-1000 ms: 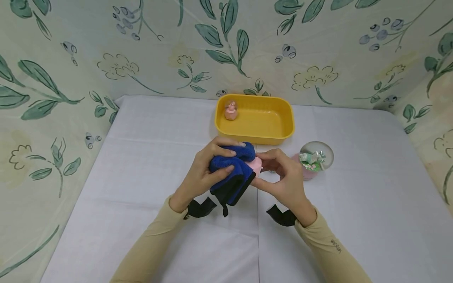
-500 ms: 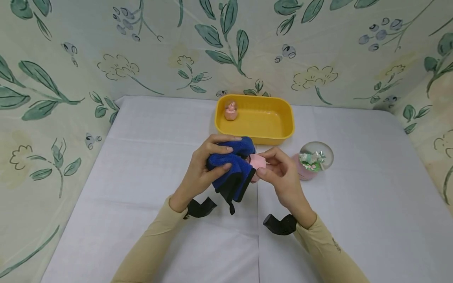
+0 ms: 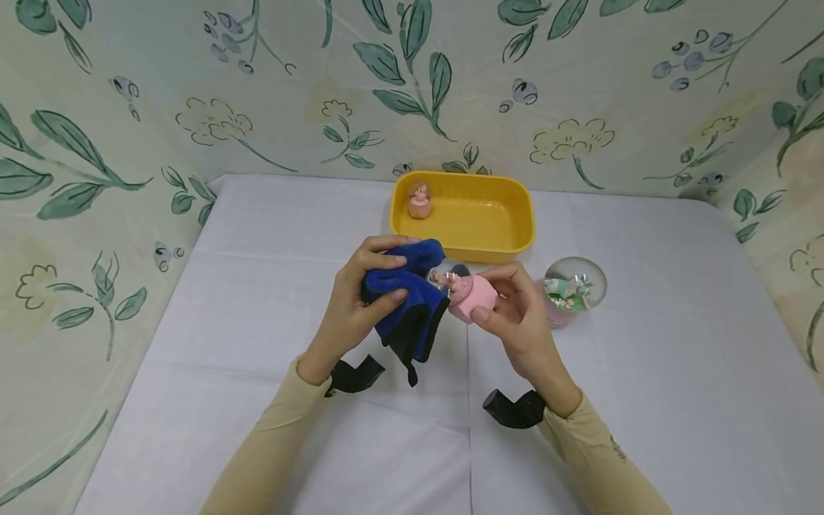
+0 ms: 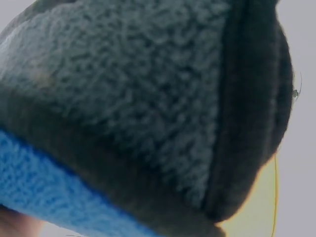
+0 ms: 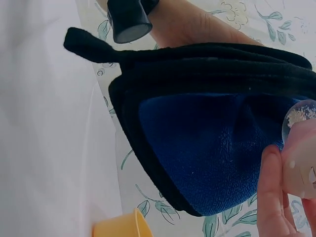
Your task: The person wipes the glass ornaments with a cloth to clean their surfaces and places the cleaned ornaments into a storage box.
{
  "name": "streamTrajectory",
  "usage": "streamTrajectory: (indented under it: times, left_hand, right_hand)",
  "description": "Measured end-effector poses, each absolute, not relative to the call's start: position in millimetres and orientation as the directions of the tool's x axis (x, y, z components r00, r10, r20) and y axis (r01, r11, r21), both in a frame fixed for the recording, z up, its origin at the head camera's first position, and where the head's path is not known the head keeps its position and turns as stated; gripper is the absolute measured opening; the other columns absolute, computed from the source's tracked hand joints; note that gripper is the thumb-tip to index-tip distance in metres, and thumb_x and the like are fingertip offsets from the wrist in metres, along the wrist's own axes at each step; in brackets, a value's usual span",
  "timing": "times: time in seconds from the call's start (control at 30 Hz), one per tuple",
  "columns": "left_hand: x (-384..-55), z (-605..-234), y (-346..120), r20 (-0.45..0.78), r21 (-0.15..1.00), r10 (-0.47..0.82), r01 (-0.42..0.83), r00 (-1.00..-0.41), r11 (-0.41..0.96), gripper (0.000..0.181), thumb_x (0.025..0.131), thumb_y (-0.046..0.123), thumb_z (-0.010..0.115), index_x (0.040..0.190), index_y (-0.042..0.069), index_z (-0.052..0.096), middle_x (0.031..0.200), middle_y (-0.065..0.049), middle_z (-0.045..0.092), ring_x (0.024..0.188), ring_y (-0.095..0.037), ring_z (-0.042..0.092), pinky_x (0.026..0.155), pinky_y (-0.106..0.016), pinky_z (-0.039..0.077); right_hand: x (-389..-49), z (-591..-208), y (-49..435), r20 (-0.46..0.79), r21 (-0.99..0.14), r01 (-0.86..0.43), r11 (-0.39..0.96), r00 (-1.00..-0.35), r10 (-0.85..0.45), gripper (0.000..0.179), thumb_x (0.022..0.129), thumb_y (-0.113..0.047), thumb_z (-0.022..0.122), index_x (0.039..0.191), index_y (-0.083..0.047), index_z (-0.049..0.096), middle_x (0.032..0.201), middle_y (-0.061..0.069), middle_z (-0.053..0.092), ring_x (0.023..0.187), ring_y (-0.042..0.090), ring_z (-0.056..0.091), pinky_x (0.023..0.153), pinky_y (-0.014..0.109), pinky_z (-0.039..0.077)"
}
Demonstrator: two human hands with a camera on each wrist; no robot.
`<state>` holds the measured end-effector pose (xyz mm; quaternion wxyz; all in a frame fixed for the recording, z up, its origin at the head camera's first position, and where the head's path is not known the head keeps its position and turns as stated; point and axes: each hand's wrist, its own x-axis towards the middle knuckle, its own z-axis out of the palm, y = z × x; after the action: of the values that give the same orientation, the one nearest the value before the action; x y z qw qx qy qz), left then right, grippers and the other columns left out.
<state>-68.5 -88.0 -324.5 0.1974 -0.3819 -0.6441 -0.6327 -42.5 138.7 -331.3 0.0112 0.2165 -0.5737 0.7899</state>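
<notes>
My left hand (image 3: 357, 286) grips a folded blue cloth (image 3: 408, 286) with black edging and a hanging loop. My right hand (image 3: 524, 318) holds a small snow globe (image 3: 474, 297) by its pink base, tilted so the clear dome points left at the cloth. The dome is out of the folds and close to them; whether it touches cannot be told. In the right wrist view, fingers (image 5: 271, 192) lie against the globe's base (image 5: 301, 163) beside the blue cloth (image 5: 207, 148). The cloth (image 4: 128, 94) fills most of the left wrist view, hiding the globe there.
A yellow tray (image 3: 524, 247) stands at the back of the white-covered table (image 3: 257, 236), with a small pink snow globe (image 3: 420, 202) in its left end. A larger snow globe (image 3: 573, 290) on a pink base sits just right of my right hand.
The small snow globe has come out of the cloth, so its dome now shows. My left hand and the cloth have moved left and slightly up; the right hand has shifted its grip on the base.
</notes>
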Motion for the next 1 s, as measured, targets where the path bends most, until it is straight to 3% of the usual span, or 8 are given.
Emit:
streamTrajectory:
  times: [0.23, 0.53, 0.7, 0.87, 1.0]
  left_hand:
    - [-68.7, -327.7, -89.9, 0.725, 0.676, 0.243, 0.733, -0.644, -0.074, 0.032, 0.095, 0.036, 0.059, 0.114, 0.011, 0.054, 0.127, -0.021, 0.052, 0.115, -0.036, 0.051, 0.096, -0.048, 0.043]
    - [-68.8, -327.6, -91.1, 0.712, 0.691, 0.239, 0.719, -0.660, -0.074, 0.035, 0.094, 0.036, 0.061, 0.113, 0.008, 0.053, 0.129, -0.016, 0.052, 0.116, -0.035, 0.050, 0.097, -0.047, 0.043]
    - [-69.0, -328.5, -91.6, 0.703, 0.701, 0.244, 0.709, -0.668, -0.079, 0.036, 0.093, 0.037, 0.061, 0.114, 0.008, 0.052, 0.129, -0.017, 0.052, 0.117, -0.036, 0.050, 0.098, -0.048, 0.042]
    - [-68.5, -328.1, -91.1, 0.698, 0.707, 0.253, 0.701, -0.670, -0.092, 0.037, 0.093, 0.037, 0.062, 0.115, 0.009, 0.052, 0.130, -0.016, 0.051, 0.118, -0.036, 0.049, 0.098, -0.048, 0.042]
    - [-68.4, -327.8, -89.9, 0.700, 0.705, 0.263, 0.701, -0.664, -0.106, 0.036, 0.093, 0.037, 0.061, 0.116, 0.010, 0.053, 0.130, -0.017, 0.051, 0.118, -0.037, 0.049, 0.098, -0.049, 0.041]
  right_hand:
    - [-41.2, -330.0, 138.2, 0.324, -0.908, -0.229, -0.352, -0.916, -0.238, 0.041, 0.083, -0.008, 0.071, 0.118, -0.006, 0.052, 0.117, 0.015, 0.051, 0.096, 0.021, 0.054, 0.079, 0.025, 0.053]
    - [-41.1, -328.3, 138.0, 0.352, -0.881, -0.229, -0.414, -0.902, -0.249, 0.039, 0.083, -0.004, 0.068, 0.118, -0.004, 0.053, 0.116, 0.014, 0.050, 0.098, 0.020, 0.054, 0.083, 0.025, 0.051]
    - [-40.4, -325.2, 138.0, 0.325, -0.909, -0.240, -0.342, -0.920, -0.218, 0.049, 0.079, 0.001, 0.062, 0.126, -0.005, 0.049, 0.118, 0.012, 0.053, 0.100, 0.023, 0.053, 0.083, 0.027, 0.051]
    - [-39.3, -322.6, 139.7, 0.304, -0.935, -0.252, -0.248, -0.932, -0.197, 0.047, 0.081, 0.001, 0.066, 0.124, -0.005, 0.050, 0.115, 0.012, 0.060, 0.098, 0.024, 0.055, 0.083, 0.030, 0.050]
    - [-39.4, -321.3, 140.7, 0.300, -0.944, -0.263, -0.198, -0.935, -0.188, 0.046, 0.082, 0.000, 0.068, 0.123, -0.009, 0.051, 0.117, 0.012, 0.055, 0.101, 0.026, 0.051, 0.086, 0.032, 0.047]
